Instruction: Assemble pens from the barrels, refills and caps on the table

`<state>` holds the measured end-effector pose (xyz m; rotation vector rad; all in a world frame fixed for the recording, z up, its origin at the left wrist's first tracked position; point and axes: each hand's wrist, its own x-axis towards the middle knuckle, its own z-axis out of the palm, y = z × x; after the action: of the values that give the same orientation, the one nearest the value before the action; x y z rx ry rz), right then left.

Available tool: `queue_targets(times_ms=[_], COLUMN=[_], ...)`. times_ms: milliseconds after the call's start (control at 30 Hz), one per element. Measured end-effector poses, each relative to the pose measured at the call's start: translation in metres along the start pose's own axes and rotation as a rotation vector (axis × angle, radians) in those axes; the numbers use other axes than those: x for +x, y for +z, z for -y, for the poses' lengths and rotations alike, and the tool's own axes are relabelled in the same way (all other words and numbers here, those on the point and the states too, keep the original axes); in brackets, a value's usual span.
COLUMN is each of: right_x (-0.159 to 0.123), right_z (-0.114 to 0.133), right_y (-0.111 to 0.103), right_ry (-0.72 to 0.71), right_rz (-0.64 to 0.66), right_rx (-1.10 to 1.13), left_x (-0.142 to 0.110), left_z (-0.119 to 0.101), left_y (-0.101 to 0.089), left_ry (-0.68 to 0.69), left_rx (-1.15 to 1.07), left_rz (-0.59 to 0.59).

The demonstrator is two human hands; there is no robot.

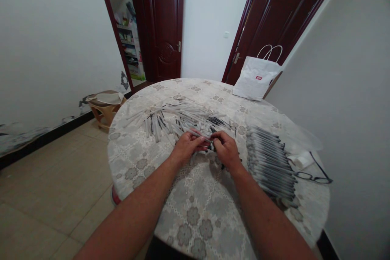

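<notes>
Near the middle of the table, my left hand [192, 145] is closed round a slim, pale pen barrel [198, 135]. My right hand [224, 148] pinches at the barrel's right end; its fingertips hide what small part, if any, is between them. Just beyond both hands lies a loose heap of translucent pen barrels [183, 109]. A cluster of thin black pen parts [217, 120] rests at the heap's right side. To the right of my right forearm, many pens with dark ends [271, 158] lie side by side in a stacked row.
Black-framed glasses [313, 177] and a white roll [303, 160] lie by the right edge of the round, cloth-covered table [195, 227]. A white paper bag [257, 77] stands at the back right. A wooden stool [105, 107] is on the floor at left.
</notes>
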<state>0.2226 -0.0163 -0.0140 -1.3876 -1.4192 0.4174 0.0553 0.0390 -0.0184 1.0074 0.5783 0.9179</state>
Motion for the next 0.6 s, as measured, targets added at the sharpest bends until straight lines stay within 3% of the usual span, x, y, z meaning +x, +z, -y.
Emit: queue_targets(times_ms=[200,333,400,467,600], right_x=[-0.009,-0.003,0.002,0.007,0.011], right_z=[0.017,0.015,0.009,0.002,-0.011], right_y=[0.025,0.024,0.015,0.002,-0.021], right_ry=[0.212,0.242,0.204,0.119,-0.056], right_rz=[-0.016,-0.057,-0.068,-0.033,0.166], right_rx=[0.587,0.779,0.624,0.272,-0.419], left_x=[-0.007,-0.006,-0.003,0.001,0.006], left_z=[0.008,0.005,0.0,-0.007,-0.016], left_y=[0.011,0.008,0.003,-0.003,-0.013], left_ry=[-0.063,-0.078,-0.061,-0.016,0.039], left_rx=[0.061,-0.084,-0.225,-0.349,-0.495], left_rz=[0.156,0.131,0.069,-0.01,-0.147])
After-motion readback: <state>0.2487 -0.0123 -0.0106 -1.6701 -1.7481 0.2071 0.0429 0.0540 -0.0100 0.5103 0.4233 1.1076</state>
